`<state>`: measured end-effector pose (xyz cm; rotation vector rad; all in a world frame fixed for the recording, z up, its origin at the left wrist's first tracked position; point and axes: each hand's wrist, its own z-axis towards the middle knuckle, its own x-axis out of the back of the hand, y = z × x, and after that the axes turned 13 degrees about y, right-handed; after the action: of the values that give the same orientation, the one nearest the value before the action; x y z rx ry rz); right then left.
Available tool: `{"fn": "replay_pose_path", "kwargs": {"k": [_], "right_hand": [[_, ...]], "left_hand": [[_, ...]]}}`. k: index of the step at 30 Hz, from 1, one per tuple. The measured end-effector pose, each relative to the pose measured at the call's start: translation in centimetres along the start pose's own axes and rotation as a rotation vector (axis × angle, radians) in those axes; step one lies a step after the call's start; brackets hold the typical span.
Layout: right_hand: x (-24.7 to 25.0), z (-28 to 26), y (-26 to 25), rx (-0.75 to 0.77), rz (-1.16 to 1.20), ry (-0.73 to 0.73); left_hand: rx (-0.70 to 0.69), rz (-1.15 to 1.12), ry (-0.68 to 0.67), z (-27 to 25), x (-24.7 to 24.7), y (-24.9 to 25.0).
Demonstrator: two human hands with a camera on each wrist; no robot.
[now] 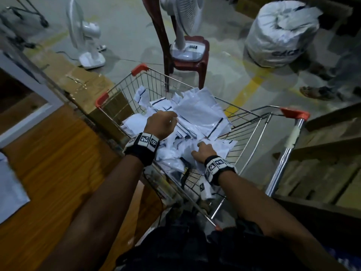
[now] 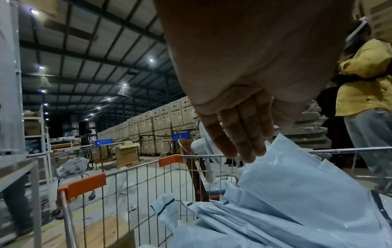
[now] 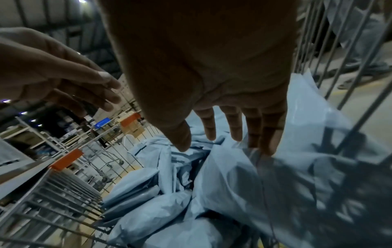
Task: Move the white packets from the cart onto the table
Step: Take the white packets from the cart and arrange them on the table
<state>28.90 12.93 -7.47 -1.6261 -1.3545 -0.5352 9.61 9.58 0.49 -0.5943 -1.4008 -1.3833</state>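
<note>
A wire cart [image 1: 244,122] with orange corner caps holds a heap of white packets [image 1: 197,112] with dark edge stripes. My left hand [image 1: 163,122] hovers over the heap's left side. In the left wrist view its fingers [image 2: 239,134] are straight, with the tips at the top edge of a packet [image 2: 297,201], and they hold nothing. My right hand [image 1: 203,151] reaches into the near side of the cart. Its fingers [image 3: 224,127] are spread just above the crumpled packets [image 3: 233,184]. The wooden table [image 1: 58,173] lies to the left, with one white packet [image 1: 9,192] at its left edge.
A red plastic chair [image 1: 185,63] carrying a fan stands just beyond the cart. Another fan [image 1: 86,40] sits on a cardboard box at the left. A big white sack [image 1: 281,34] is at the back right. A person in a yellow shirt [image 2: 364,75] stands to the right.
</note>
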Motion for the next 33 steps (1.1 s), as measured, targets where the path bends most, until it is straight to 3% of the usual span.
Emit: {"fn": "replay_pose_path", "kwargs": {"k": [8,15,26,30,33], "right_hand": [[-0.3,1.4,-0.1,-0.040,-0.005,-0.022],[3.9,0.7,-0.5,-0.024,0.070,-0.063],[11.7,-0.5,3.1,-0.095,0.384,0.323],[11.4,-0.4,3.9,-0.140,0.528,0.456],[10.5,-0.6,4.3,-0.170,0.600,0.485]], "left_hand": [[0.045,0.152,-0.085,0.3,-2.1,0.9],[0.085,0.146,-0.091,-0.1,-3.3,0.1],[0.153,0.069,0.039,3.8,-4.3,-0.6],[0.078,0.037,0.019,5.7,-6.1,0.0],[-0.058,0.067,-0.009,7.2,-7.2,1.5]]}}
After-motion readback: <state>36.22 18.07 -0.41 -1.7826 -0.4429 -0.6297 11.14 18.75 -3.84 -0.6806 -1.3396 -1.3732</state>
